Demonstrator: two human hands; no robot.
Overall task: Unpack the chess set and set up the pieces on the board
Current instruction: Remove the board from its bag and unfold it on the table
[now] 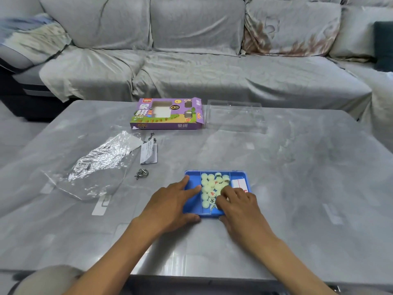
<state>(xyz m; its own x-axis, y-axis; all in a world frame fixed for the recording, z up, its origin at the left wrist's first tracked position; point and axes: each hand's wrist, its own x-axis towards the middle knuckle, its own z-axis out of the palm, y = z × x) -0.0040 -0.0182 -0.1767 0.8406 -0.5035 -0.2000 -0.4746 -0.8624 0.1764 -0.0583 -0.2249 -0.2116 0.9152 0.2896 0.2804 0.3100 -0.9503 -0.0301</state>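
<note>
Chess pieces [209, 187], small pale round plastic discs with red or black characters on some faces, lie heaped in the middle compartment of a shallow blue plastic tray [214, 172] on the grey glossy table [297, 188] right in front of me. I judge them light, hard and smooth, so they should slide and click against each other; each is best pinched by its rim between thumb and fingertip, one at a time. The tray looks thin and light too, apt to skid on the shiny top unless I steady it.

From the head view, my left hand [173, 202] lies flat over the tray's left side, fingers straight and spread, the index reaching toward the discs, holding nothing. My right hand [236, 199] is curled over the right part of the heap, fingertips down among the discs; whether it has one pinched I cannot tell. A white folded sheet with red lines [239, 182], perhaps the board, sits in the right compartment just beyond my knuckles.

Farther off, the purple cardboard box [168, 113] lies opened, with a clear plastic lid [235, 116] just beside it on the right. A crinkled clear wrapper [95, 165], a small paper leaflet [148, 153] and a metal ring puzzle [142, 173] lie to my left
</note>
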